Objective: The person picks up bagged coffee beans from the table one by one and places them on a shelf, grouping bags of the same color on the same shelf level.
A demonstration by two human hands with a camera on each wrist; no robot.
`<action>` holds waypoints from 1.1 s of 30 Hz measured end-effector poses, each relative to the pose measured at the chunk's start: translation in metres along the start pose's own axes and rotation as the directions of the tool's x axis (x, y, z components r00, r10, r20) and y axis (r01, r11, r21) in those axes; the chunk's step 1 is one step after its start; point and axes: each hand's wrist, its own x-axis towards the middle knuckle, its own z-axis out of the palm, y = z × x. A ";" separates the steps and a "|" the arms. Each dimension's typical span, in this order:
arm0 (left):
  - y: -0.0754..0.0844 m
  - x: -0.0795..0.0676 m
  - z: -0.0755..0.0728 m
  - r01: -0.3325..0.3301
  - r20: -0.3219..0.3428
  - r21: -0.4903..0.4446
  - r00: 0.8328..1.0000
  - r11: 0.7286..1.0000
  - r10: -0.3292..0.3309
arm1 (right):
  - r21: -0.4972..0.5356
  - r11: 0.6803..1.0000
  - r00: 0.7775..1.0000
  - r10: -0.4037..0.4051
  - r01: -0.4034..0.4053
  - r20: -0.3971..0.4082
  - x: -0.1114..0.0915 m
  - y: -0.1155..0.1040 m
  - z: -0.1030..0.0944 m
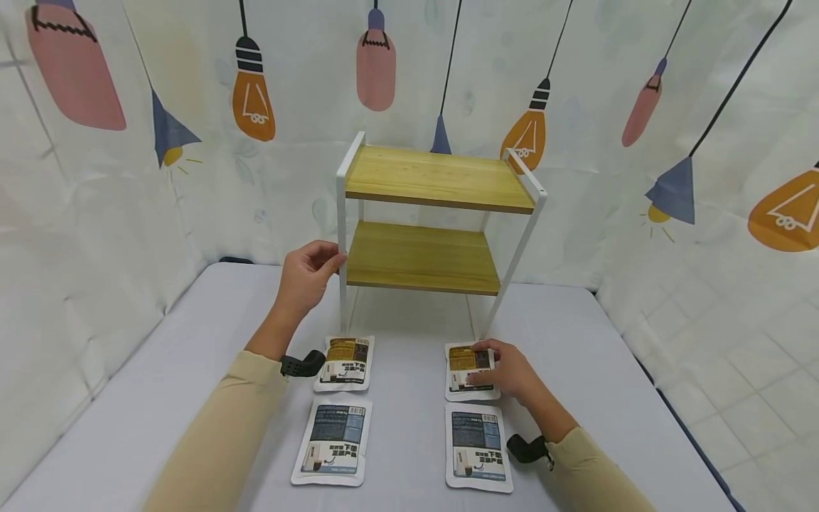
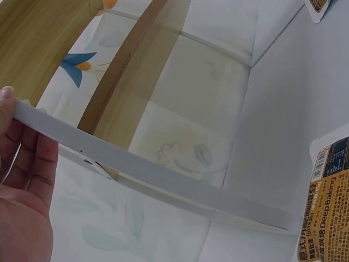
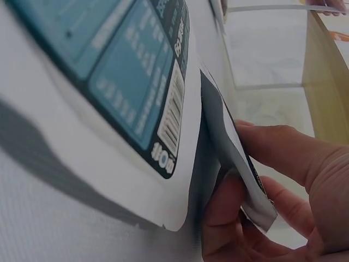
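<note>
The left hand (image 1: 307, 276) grips the rack post (image 1: 342, 213); the right hand (image 1: 513, 373) pinches the lower-right brown packet (image 1: 458, 361), whose edge-only hold might let it slip.

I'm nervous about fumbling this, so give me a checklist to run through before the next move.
1. Left hand gripping the white-framed shelf with two yellow wooden boards: ok, at its left front upright.
2. Right hand pinching the flat white pouch with brown-and-white label: ok.
3. Pinched edge raised from the white tabletop: ok, seen from the right wrist.
4. Pinched pouch clear of the nearer flat white pouch with blue-and-white label: cannot tell.
5. Left-side brown-labelled pouch lying face up: ok.
</note>
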 end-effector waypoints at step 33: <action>-0.004 0.003 -0.002 0.010 0.011 -0.010 1.000 1.000 -0.010 | 0.202 0.979 0.999 -0.007 0.001 0.032 -0.010 -0.010 -0.010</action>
